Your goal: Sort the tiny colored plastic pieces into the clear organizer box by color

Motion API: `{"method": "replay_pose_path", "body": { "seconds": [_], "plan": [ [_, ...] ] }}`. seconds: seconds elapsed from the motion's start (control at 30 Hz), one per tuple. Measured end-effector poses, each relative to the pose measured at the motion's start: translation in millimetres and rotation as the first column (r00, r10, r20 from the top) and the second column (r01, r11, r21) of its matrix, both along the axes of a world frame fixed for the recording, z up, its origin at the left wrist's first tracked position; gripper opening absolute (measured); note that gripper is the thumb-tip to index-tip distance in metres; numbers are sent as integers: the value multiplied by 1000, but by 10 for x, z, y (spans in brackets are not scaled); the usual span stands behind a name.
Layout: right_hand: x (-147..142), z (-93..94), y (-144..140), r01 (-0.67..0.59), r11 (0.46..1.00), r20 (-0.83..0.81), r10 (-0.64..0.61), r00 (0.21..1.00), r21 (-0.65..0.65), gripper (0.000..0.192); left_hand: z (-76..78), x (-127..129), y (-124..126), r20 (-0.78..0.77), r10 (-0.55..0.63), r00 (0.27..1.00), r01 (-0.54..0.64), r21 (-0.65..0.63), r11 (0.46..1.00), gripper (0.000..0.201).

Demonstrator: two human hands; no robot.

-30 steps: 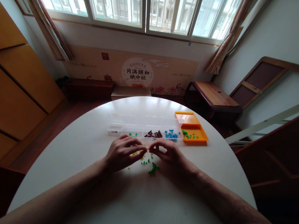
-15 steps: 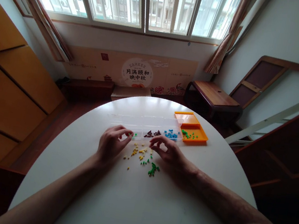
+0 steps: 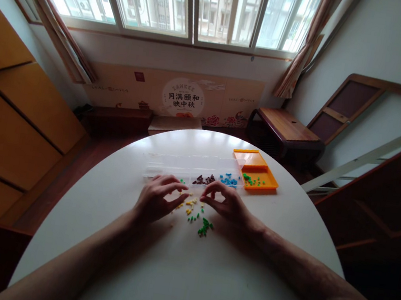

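My left hand (image 3: pixel 158 198) hovers over the left part of the loose pieces, its thumb and forefinger apart with nothing seen between them. It partly hides the yellow pieces (image 3: pixel 191 203) below. Opposite it, my right hand (image 3: pixel 228 202) has thumb and forefinger tips brought together in a pinch; whatever they hold is too small to make out. Small green pieces (image 3: pixel 205 227) lie in a pile on the table nearer to me. Behind my hands is a clear plastic box (image 3: pixel 179 159) with dark brown pieces (image 3: pixel 205 179), blue pieces (image 3: pixel 229 180) and a few green ones in its compartments.
An orange tray (image 3: pixel 274 186) with green pieces in its front section adjoins the box's right end. Everything rests on a round white table (image 3: pixel 172 277). Beyond it stand a wooden chair (image 3: pixel 288 126), a printed panel (image 3: pixel 149 86) and a window.
My left hand has moved right and slightly toward me, from the box's left compartment to the yellow pieces, and its thumb and forefinger have parted. My right hand has hardly moved.
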State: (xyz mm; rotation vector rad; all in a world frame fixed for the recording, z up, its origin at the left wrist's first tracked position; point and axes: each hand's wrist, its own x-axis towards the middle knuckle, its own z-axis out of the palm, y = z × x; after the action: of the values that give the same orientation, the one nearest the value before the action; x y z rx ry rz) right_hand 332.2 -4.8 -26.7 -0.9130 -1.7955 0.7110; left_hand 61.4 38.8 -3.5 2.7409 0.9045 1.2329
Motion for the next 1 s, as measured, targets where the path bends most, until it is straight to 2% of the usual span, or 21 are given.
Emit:
{"method": "replay_pose_path", "body": {
  "seconds": [0.1,0.2,0.4,0.83,1.0],
  "plan": [
    [-10,-6,1,-30,999,-51,28,998,-42,22,-21,83,-82,-21,-64,998,65,43,997,13],
    [-37,-12,7,-48,995,-103,39,994,-88,23,-22,137,-127,-32,-75,997,77,71,995,13],
    [-65,-20,13,-66,990,-92,55,994,-125,27,3,176,-127,-41,-94,995,98,101,990,8],
    [-61,-55,2,-72,993,-35,70,997,-90,24,0,179,-132,-62,-95,994,105,176,979,2],
    [-63,-40,-13,-71,994,-39,68,997,-83,21,-32,168,-124,-27,-88,996,90,106,990,3]
  ]
}}
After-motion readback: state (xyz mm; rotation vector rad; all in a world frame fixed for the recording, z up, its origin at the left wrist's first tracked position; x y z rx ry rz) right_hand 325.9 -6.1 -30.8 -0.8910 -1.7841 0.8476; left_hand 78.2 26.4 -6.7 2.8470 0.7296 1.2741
